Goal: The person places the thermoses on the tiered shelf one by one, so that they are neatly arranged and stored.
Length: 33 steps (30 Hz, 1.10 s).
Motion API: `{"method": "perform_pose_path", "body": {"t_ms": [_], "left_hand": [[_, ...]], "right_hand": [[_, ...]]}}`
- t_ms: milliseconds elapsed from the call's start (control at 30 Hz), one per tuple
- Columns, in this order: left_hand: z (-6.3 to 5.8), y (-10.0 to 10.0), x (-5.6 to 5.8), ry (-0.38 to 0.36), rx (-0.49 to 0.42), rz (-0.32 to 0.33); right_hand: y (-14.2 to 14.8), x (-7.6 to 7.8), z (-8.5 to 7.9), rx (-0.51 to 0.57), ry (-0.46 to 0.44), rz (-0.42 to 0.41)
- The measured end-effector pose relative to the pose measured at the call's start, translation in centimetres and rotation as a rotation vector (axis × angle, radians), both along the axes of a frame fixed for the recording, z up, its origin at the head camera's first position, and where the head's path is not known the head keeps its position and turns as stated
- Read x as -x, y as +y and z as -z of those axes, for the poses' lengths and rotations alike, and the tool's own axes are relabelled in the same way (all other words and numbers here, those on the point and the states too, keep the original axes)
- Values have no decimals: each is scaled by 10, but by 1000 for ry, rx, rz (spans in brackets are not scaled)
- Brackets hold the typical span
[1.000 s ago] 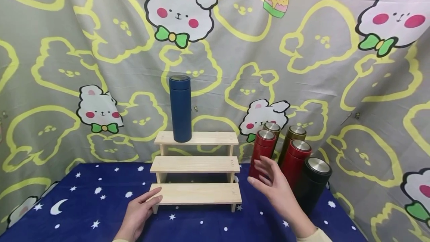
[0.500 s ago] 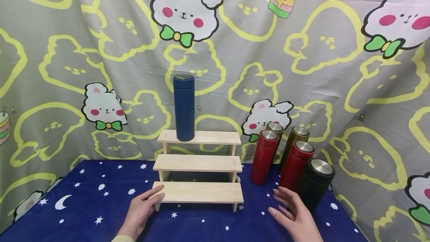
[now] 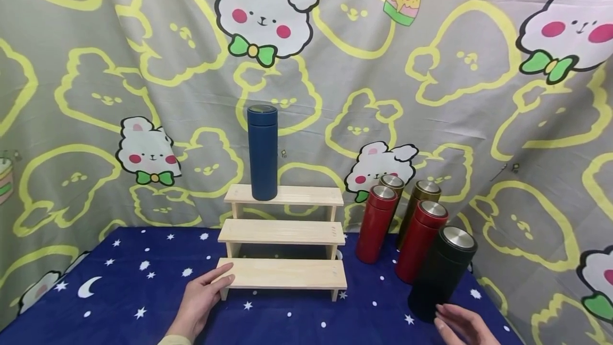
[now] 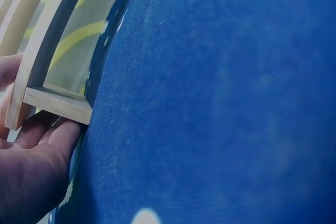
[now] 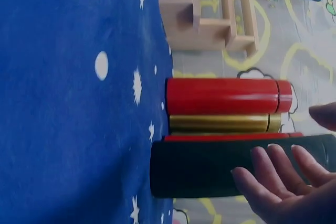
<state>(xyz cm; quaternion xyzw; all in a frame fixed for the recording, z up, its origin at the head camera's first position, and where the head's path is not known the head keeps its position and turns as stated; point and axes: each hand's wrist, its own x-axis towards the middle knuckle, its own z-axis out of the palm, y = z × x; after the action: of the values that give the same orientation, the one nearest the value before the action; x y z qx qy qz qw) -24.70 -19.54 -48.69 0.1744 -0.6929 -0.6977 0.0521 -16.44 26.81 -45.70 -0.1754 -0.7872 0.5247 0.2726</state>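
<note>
My left hand [image 3: 197, 298] holds the left end of the lowest step of a three-tier wooden display stand [image 3: 282, 274]. In the left wrist view, fingers [image 4: 65, 135] lie against the outer side of its leg [image 4: 58, 103]. A blue thermos flask [image 3: 262, 158] stands upright on the top step, left of its middle. My right hand [image 3: 463, 326] is at the lower right, fingers loosely bent, right by the base of a dark green thermos flask [image 3: 440, 276]. In the right wrist view its spread fingers [image 5: 278, 169] overlap the dark green flask [image 5: 199, 169], thumb apart from it.
Behind the dark flask stand two red thermos flasks [image 3: 375, 228] and two gold ones [image 3: 425, 196], all upright with steel lids. A blue star-patterned cloth [image 3: 158, 281] covers the table. A grey cartoon-print curtain [image 3: 306, 95] hangs close behind the stand.
My right hand has moved down and right, from in front of the red flasks to beside the dark green flask's base. The left hand keeps its place on the stand.
</note>
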Motion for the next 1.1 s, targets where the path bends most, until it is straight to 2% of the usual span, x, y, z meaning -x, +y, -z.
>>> {"method": "perform_pose_path", "body": {"t_ms": [200,267,400,500,700,967,1100], "left_hand": [[3,4,2,17,-16,-6],[3,5,2,27,-17,-3],[2,5,2,34,-15,-1],[2,4,1,31,-18,-5],[3,3,0,33,-24,-2],[1,1,0,25,-17,0],[1,0,0,24,-2,11]], "right_hand": [[23,3,7,33,0,93],[33,5,11,10,-40,116],[50,12,17,35,-137,150],[53,16,18,63,-174,144],[50,20,14,192,-184,98],[45,24,-2,141,-218,-59],[44,29,-5,145,-232,-100]]}}
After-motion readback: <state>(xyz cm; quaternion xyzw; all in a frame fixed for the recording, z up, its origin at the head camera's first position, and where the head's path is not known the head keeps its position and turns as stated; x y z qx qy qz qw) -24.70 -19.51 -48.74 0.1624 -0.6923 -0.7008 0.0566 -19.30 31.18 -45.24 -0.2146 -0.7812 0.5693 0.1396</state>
